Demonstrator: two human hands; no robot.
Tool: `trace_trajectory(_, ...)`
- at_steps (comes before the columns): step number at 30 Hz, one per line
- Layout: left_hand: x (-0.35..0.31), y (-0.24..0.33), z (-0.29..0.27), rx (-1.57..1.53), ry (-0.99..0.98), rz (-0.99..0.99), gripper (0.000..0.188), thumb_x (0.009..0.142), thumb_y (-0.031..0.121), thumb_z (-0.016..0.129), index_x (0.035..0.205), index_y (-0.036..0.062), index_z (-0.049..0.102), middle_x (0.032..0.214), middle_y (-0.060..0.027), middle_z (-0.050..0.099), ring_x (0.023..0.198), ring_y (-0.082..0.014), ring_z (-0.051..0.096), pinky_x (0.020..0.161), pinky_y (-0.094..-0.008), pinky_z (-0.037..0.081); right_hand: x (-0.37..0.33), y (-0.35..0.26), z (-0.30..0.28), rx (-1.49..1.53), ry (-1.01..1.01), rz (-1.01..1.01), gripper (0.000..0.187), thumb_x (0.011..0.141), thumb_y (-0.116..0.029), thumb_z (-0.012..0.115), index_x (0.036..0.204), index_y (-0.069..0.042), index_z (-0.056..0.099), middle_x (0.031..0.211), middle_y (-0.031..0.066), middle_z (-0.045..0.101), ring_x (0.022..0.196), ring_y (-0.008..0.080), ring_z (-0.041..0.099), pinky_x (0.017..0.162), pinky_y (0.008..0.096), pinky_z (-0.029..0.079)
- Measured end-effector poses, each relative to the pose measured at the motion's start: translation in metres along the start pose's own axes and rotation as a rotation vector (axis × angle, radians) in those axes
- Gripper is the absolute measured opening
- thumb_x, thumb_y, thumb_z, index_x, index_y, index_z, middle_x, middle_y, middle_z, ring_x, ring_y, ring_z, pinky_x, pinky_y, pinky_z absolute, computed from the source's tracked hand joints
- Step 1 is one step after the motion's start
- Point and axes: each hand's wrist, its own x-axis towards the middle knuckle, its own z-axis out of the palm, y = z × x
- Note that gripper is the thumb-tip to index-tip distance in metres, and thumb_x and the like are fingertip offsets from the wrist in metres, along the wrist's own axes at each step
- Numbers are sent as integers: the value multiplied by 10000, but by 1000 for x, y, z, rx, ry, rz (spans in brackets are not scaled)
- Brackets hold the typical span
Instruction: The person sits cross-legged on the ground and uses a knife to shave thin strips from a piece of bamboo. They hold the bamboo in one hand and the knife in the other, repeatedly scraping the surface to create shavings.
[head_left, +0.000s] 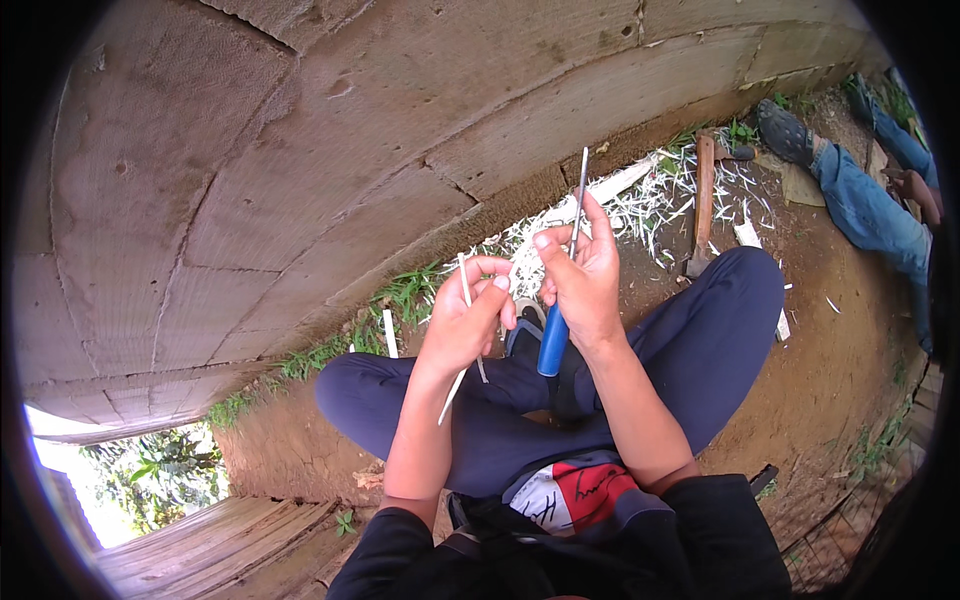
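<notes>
Person sits cross-legged on bare dirt, facing a block wall (300, 180) that fills the left and top of the view, so no room to swing forward or left. Left hand (465, 320) is clenched round a thin pale stick (463, 290), held roughly upright over the lap, lower end poking out below the fist towards the thigh. Just beside it, right hand (585, 275) grasps a knife (560, 300): blue handle hanging down out of the palm, slim blade pointing up past the fingertips, thumb pressed near the blade base. Blade and stick are apart right now, no cut in progress that I can see. Progress, judging by the mess: a thick drift of white shavings (620, 215) lies along the wall foot ahead, so plenty of whittling looks done; the stick in hand already looks slim and clean, can't tell how much trimming is left. One short white piece (390, 333) stands near the grass at the wall base. Further right, a wooden-handled tool (703, 205) lies on the dirt past the right knee. Far right, another person's leg (860, 200) in jeans and a dark shoe, well apart. Open ground is to the right, between knee and that leg.
</notes>
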Motion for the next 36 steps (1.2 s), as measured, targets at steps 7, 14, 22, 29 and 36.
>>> trace_trajectory(7, 6, 3, -26, -305, 409, 317, 201, 952, 199, 456, 980, 22, 548, 649, -47, 583, 373, -37, 379, 353, -166, 281, -3, -6, 4, -302, -89, 8, 631, 917, -246, 543, 1391, 5, 210, 846, 70, 586, 551, 53, 495, 466, 190, 416)
trace_trajectory(14, 7, 0, -52, -204, 672, 510, 189, 975, 240, 403, 964, 54, 432, 963, -212, 636, 589, -123, 634, 339, -146, 356, -40, 37, 17, -471, -407, 422, 699, 832, -183, 648, 1370, 37, 259, 802, 31, 569, 526, 56, 498, 425, 205, 400)
trace_trajectory(22, 10, 14, -43, -241, 647, 542, 174, 987, 211, 325, 969, 45, 373, 1052, -253, 578, 829, -258, 664, 471, -209, 535, -28, 43, 16, -600, -248, 181, 684, 801, -65, 629, 1358, 59, 252, 841, 58, 606, 716, 115, 583, 649, 237, 462)
trace_trajectory(29, 13, 10, -38, -477, 614, 538, 166, 986, 214, 334, 986, 55, 379, 1078, -248, 555, 961, -321, 620, 663, -314, 577, -26, 52, 4, -632, -139, 14, 706, 790, -68, 635, 1376, 17, 249, 908, 68, 578, 658, 119, 556, 604, 260, 451)
trace_trajectory(36, 21, 2, -30, -669, 582, 394, 183, 990, 229, 312, 995, 53, 365, 1082, -233, 550, 1000, -340, 601, 727, -356, 565, -17, 31, -6, -240, -11, 255, 721, 839, -98, 634, 1394, -25, 178, 842, 45, 545, 462, 48, 455, 364, 191, 367)
